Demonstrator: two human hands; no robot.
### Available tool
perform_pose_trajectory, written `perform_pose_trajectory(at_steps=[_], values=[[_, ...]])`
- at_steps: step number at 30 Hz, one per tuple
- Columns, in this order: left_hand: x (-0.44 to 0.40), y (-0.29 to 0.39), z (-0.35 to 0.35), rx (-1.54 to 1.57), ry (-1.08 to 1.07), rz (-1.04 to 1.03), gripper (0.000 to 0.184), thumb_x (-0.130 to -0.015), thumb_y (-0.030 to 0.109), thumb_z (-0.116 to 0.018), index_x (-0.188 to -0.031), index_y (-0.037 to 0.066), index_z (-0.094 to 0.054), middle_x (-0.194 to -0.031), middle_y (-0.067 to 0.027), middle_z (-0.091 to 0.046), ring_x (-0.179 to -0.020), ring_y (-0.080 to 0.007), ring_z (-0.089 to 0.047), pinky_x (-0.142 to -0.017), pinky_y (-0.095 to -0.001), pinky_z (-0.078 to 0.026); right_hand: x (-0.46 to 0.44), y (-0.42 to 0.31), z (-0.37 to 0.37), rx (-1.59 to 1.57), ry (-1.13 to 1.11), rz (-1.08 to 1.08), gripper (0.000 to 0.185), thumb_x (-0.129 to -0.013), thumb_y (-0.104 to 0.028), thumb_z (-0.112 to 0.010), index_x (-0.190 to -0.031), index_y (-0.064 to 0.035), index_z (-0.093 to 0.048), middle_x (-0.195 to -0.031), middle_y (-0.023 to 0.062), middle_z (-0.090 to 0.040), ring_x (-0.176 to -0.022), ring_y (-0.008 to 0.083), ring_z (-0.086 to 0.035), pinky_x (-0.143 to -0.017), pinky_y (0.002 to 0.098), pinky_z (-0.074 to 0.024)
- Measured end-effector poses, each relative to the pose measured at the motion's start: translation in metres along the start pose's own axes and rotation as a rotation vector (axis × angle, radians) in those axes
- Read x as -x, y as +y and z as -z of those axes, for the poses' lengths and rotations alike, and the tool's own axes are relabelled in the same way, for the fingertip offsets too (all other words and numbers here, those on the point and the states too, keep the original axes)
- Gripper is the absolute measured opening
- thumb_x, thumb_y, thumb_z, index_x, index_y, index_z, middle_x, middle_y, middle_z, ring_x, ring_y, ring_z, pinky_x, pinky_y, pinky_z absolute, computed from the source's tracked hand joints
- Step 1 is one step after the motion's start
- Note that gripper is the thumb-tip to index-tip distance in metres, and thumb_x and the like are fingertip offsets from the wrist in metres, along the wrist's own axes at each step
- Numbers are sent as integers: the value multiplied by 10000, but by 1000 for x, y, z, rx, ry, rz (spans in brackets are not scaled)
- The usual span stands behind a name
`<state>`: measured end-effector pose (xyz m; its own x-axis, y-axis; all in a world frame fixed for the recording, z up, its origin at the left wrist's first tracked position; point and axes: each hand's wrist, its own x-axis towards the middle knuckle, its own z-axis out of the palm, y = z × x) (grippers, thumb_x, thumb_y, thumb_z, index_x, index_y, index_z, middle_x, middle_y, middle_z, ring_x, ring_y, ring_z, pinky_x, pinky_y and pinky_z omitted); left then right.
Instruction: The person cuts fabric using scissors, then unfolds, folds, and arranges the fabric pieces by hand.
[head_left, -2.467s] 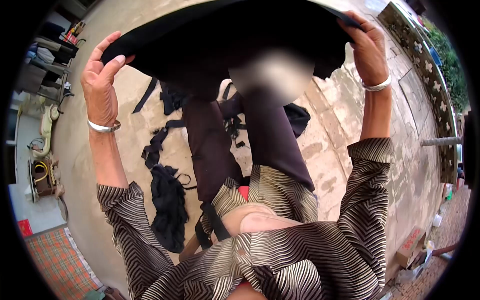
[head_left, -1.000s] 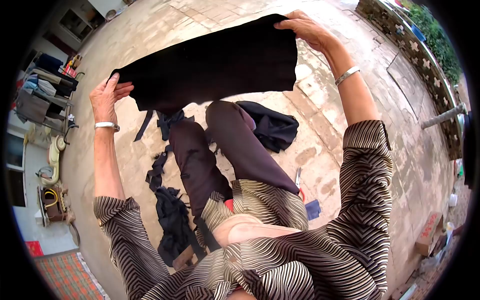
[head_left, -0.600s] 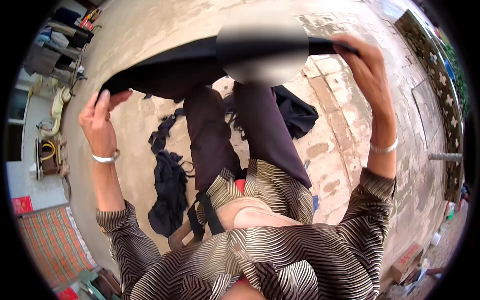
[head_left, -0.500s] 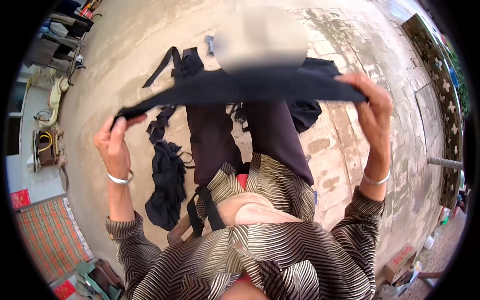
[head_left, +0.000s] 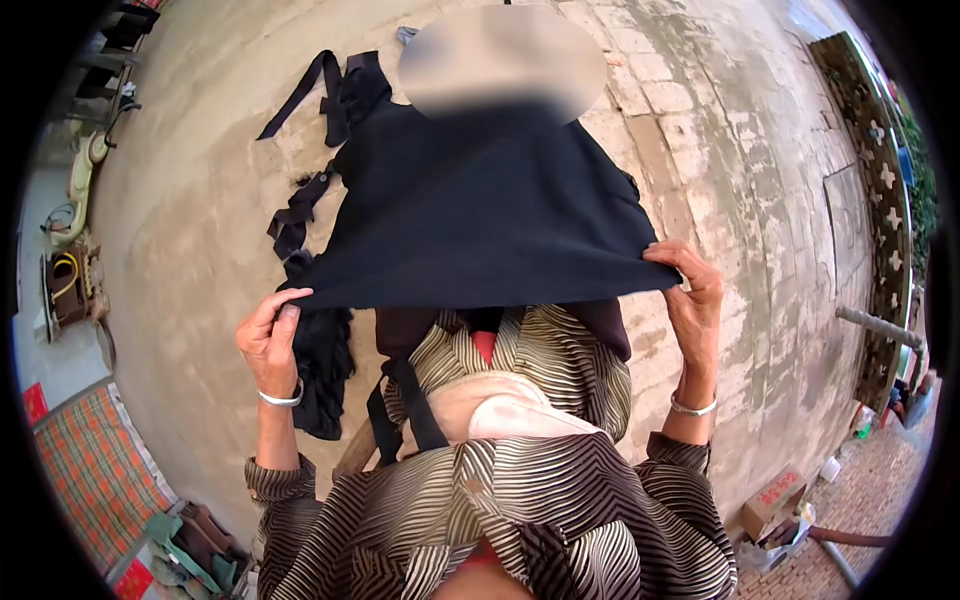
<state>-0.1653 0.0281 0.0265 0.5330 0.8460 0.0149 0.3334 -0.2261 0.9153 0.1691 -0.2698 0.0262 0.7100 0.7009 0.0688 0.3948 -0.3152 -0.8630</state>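
Since the earlier frame, the black cloth (head_left: 480,220) has dropped toward me; the head view shows it spread over my trousers (head_left: 602,330). My left hand (head_left: 268,345) and right hand (head_left: 697,300) each pinch a near corner, the long edge running crosswise between, the rest reaching forward.

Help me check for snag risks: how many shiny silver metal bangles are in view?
2: one silver bangle around the left wrist, another around the right wrist. Black-and-cream striped sleeves could hide more.

plaid cloth (head_left: 105,455), cardboard box (head_left: 770,505), pole (head_left: 880,328)
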Motion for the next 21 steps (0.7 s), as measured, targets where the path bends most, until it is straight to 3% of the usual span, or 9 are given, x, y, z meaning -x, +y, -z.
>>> perform_pose_trajectory(at_steps=[3,5,10,16,19,21], values=[[9,12,2,-89,-8,-98,146,-826,-11,-605,-932,-33,-703,-639,38,-500,-542,-37,-360,-494,-217,-264,6,-1,14,79,34,78,226,-663,107,-608,-883,70,-646,-893,141,-669,-950,249,-639,-902,325,-468],[11,20,-2,-231,-129,-324,193,-777,-78,-602,-940,-36,-697,-630,-21,-517,-523,-87,-407,-487,-240,-314,11,-2,19,90,79,46,196,-687,94,-618,-880,71,-647,-909,139,-671,-956,255,-638,-903,326,-466],[32,10,-20,-250,-266,-332,267,-730,-59,-624,-980,-11,-702,-664,-100,-544,-526,-188,-488,-501,-279,-378,12,27,14,175,48,2,212,-698,102,-609,-902,57,-647,-940,130,-674,-951,251,-630,-880,315,-467],[48,-8,-28,-273,-317,-275,334,-681,-66,-617,-1004,-28,-694,-760,-136,-634,-572,-211,-577,-552,-280,-465,10,37,2,355,-66,-50,266,-683,142,-535,-913,51,-633,-966,142,-650,-938,279,-599,-836,335,-469],[50,-18,-30,-224,-339,-308,402,-622,-66,-618,-1016,-32,-689,-831,-160,-656,-585,-223,-594,-573,-295,-490,8,24,-4,775,-106,103,325,-690,114,-495,-982,24,-609,-1066,168,-613,-957,324,-585,-847,375,-463],[50,-19,-31,-244,-353,-340,450,-575,-59,-630,-1021,-30,-685,-842,-158,-652,-590,-233,-592,-570,-308,-488,0,4,-9,784,-100,120,321,-727,98,-482,-1011,9,-601,-1104,175,-595,-991,335,-583,-875,384,-454]])
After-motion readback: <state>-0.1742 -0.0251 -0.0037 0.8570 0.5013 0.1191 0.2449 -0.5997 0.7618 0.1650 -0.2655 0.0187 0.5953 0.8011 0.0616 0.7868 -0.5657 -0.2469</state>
